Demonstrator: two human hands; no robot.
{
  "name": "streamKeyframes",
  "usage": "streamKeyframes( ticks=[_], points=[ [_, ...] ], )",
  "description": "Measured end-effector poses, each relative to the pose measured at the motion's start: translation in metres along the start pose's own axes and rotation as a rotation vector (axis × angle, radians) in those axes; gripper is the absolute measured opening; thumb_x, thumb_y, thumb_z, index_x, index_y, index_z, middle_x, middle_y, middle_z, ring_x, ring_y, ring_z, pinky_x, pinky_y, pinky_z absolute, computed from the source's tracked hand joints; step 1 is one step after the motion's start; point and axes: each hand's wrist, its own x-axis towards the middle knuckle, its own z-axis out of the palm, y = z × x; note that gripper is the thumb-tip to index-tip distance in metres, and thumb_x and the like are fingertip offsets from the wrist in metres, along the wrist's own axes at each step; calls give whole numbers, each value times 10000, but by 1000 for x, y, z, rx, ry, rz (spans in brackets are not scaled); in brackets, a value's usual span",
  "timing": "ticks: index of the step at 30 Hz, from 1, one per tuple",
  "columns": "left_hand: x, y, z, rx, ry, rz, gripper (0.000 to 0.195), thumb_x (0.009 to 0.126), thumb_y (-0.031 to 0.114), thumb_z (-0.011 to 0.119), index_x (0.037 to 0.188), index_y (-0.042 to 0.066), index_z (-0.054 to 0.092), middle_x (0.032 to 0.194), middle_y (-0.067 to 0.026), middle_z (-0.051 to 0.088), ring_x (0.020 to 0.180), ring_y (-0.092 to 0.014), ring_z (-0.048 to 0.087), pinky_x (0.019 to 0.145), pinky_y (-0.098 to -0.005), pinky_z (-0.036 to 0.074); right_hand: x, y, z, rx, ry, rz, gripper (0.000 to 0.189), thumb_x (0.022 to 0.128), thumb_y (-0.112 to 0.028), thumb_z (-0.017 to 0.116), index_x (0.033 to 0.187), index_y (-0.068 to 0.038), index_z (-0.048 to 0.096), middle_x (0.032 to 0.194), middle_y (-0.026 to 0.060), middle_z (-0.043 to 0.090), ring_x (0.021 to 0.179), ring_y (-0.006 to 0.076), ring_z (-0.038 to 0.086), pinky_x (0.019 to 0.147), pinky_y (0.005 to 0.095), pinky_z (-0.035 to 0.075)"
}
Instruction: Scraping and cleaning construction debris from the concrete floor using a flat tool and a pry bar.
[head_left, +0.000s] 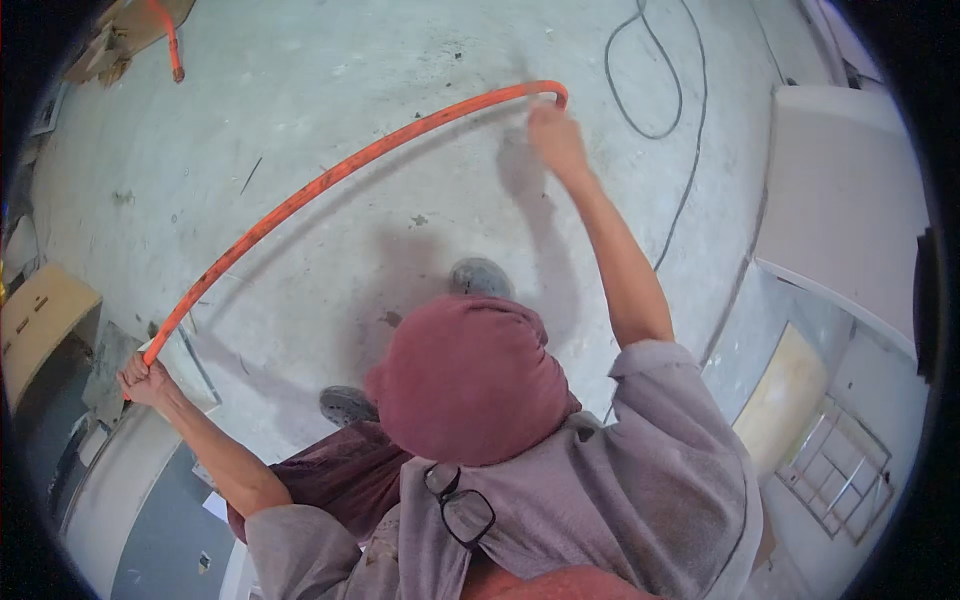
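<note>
An orange hose (330, 176), scuffed with dark marks, arches above the concrete floor from the left side to the upper middle. Near its lower left end my left hand (148, 381) grips it, and a short bit pokes out below the fist. At the other end the hose bends sharply down into my right hand (555, 139), which is closed around it and slightly blurred. Both arms are stretched out wide. Between them are my maroon trousers (472, 375) and two dark shoes, one of them the front shoe (480, 277).
A grey cable (701, 127) loops across the floor at upper right. Another orange hose end (176, 64) lies by cardboard (139, 34) at upper left. A pale box-like surface (840, 202) stands right, above a metal frame (836, 469). Boards (49, 322) lean left. Eyeglasses (465, 510) hang from my shirt.
</note>
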Motion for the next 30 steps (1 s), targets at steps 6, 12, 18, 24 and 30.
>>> streamKeyframes(
  ticks=[6,12,18,24,30],
  points=[
    [-1,4,-1,22,-15,34,459,977,196,387,556,172,205,502,-11,207,448,-154,211,462,-308,278,10,-12,-23,-89,-37,218,328,925,-223,413,1040,17,604,1077,317,606,918,498,603,860,539,477],
    [-10,-4,14,67,108,93,466,968,189,405,557,171,187,505,-8,197,448,-148,205,448,-303,255,-1,-23,6,9,-76,-15,348,952,-261,384,948,6,607,964,290,636,875,492,599,836,558,459],
    [-4,21,-2,-6,34,20,463,955,169,417,560,174,175,519,-4,181,463,-146,187,461,-301,238,-19,-69,17,11,-101,-97,346,961,-229,370,989,22,605,929,308,636,912,497,605,823,555,479],
    [-11,7,14,-9,29,-21,467,950,189,439,565,169,176,521,-3,178,470,-150,188,464,-302,245,-27,-87,20,56,-207,-149,317,933,-249,415,971,-14,624,964,280,638,929,440,616,840,546,469],
    [0,2,3,9,29,-42,454,948,181,425,570,169,172,519,-4,179,461,-152,205,461,-305,247,-6,-33,19,50,54,-97,336,931,-271,409,950,-17,629,980,273,638,945,444,610,847,534,467]
  ],
)
